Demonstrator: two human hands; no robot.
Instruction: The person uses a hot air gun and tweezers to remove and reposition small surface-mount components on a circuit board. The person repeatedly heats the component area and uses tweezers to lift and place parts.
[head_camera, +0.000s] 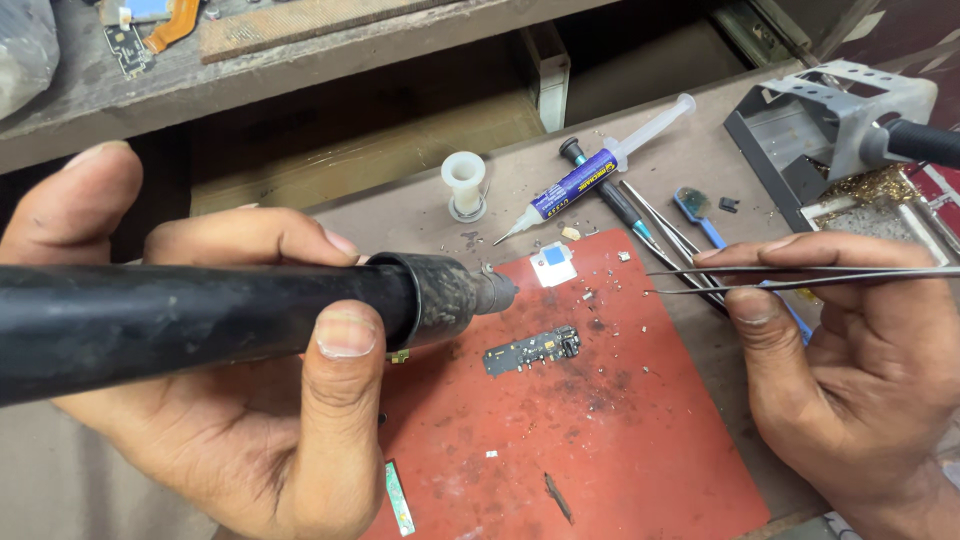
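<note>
The left hand (250, 400) is wrapped around a thick black hot-air tool (200, 320), fingers (345, 335) closed firmly on its barrel, the metal nozzle pointing toward three o'clock and hanging just above the red work mat (600, 450). The right hand (860, 370) pinches a pair of slim tweezers (790, 282) between thumb and fingertips; their tips reach toward nine o'clock and, as far as I can see, carry nothing. The small dark circuit board (533, 351) lies flat on the mat between the two tools, just at five o'clock of the nozzle, touched by neither. Solder specks litter the mat around it. At twelve o'clock on the table sit a flux syringe (585, 180) and a white spool (465, 185). I'd judge the rework is only being lined up: nozzle near, nothing lifted off the board yet.
</note>
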